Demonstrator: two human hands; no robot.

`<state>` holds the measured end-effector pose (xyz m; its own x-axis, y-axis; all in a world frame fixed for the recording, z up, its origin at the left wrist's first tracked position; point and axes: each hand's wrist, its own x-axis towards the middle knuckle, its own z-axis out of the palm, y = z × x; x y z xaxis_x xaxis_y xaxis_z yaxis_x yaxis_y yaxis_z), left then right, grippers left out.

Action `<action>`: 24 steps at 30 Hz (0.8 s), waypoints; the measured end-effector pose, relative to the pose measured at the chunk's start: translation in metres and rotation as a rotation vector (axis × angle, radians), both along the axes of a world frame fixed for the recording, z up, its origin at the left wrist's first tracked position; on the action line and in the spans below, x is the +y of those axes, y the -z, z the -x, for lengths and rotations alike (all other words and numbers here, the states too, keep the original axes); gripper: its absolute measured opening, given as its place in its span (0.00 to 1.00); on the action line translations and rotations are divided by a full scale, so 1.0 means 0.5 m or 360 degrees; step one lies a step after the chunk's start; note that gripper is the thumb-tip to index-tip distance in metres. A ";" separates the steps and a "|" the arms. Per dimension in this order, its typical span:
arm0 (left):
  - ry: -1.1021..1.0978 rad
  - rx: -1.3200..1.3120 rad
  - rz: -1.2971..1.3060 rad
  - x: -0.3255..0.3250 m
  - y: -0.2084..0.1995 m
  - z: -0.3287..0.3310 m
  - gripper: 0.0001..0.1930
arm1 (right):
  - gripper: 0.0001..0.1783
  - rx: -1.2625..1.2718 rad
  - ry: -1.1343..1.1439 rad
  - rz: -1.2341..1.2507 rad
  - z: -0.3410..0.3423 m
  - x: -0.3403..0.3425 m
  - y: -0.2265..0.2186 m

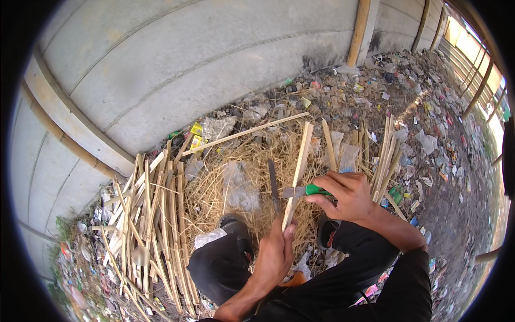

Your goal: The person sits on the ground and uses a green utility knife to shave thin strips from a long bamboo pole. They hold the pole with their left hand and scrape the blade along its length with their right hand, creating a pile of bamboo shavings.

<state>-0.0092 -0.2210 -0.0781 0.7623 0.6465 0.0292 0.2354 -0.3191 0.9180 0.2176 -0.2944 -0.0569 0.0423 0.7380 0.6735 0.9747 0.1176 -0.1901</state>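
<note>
Bamboo strip (298, 167), pale yellow, flat and narrow, stands nearly upright in the middle of the head view, its top leaning slightly right and its lower end gripped in the left hand (274, 252), whose fingers are pressed together around it with the thumb up along its face. The right hand (346, 196) is closed around the green handle of a knife (300, 190), and the grey blade lies crosswise against the strip about halfway up.

The ground is bare dirt buried under dry straw (236, 182) and shavings, heaped in front of the person's knees, which are covered in black trousers (343, 268). A grey concrete wall (177, 64) of wide panels curves across the upper left, with wooden posts (360, 29) standing against it farther right. At the far right a slatted fence (475, 70) lets in bright daylight.

To the left of the knees lies a pile of split bamboo slats (153, 214), side by side and roughly pointing toward the wall. More slats (387, 155) lean in a bunch just right of the right hand, and one long slat (247, 132) lies slanted across the straw.

Litter covers the dirt: small yellow wrappers (197, 135) near the foot of the wall, white and clear plastic scraps (426, 142) to the right, and many tiny coloured packets scattered toward the fence, too small to tell apart.
</note>
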 end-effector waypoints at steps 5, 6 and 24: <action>0.0018 0.0074 0.0054 -0.006 -0.016 0.010 0.15 | 0.15 0.0106 0.0173 -0.0119 -0.048 0.013 -0.025; 0.0064 0.0038 0.0049 -0.012 -0.008 0.015 0.15 | 0.15 0.0178 0.0264 -0.0194 -0.075 0.018 -0.035; 0.0180 -0.0219 0.0942 0.012 0.010 0.031 0.26 | 0.18 0.0241 -0.0298 0.0263 0.024 -0.031 0.026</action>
